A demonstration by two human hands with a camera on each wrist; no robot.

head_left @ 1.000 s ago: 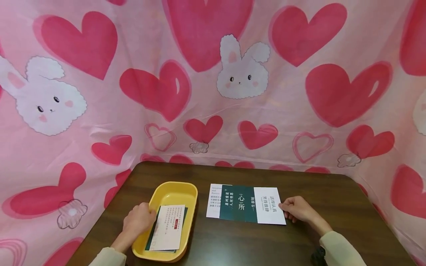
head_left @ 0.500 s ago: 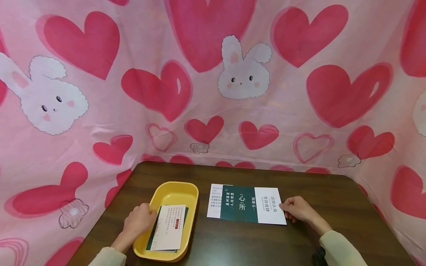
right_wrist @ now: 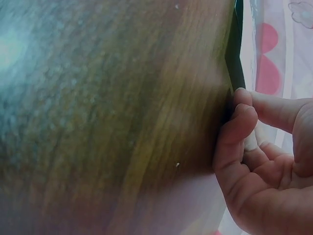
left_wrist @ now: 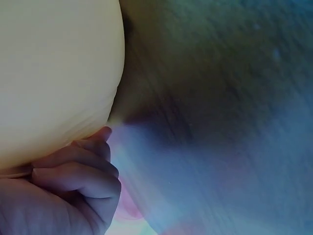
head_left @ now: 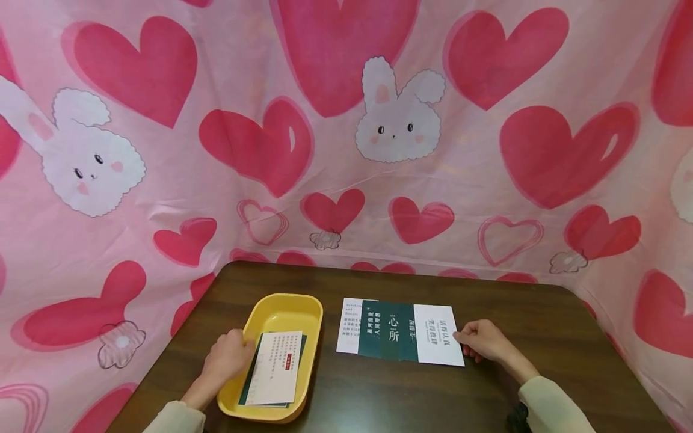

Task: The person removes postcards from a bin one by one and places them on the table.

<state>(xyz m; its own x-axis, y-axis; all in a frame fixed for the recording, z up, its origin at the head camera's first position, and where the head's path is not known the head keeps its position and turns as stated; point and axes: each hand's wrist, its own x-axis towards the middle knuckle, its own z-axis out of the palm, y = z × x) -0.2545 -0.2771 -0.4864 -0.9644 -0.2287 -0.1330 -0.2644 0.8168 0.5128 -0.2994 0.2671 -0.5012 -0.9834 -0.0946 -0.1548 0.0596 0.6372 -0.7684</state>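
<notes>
On the left, my left hand (head_left: 224, 358) grips the left rim of a yellow plastic tray (head_left: 311, 355). In the left wrist view its curled fingers (left_wrist: 80, 171) lie against the tray's pale wall (left_wrist: 54, 73). A pale card with vertical printed text (head_left: 276, 370) lies inside the tray, over a dark green one. To the right, my right hand (head_left: 484, 341) pinches the outer edge of a white card (head_left: 437, 337) between thumb and fingertips. Dark green cards (head_left: 387, 331) and another white card (head_left: 349, 328) extend leftward from it in an overlapping row.
Everything stands on a dark brown wooden table (head_left: 379, 397) with rounded far corners. A pink cloth (head_left: 335, 174) with hearts and rabbits hangs behind it and along both sides. A strip of table separates the tray from the row of cards.
Hands, tray and cards keep their places relative to one another. Only the head view has shifted very slightly.
</notes>
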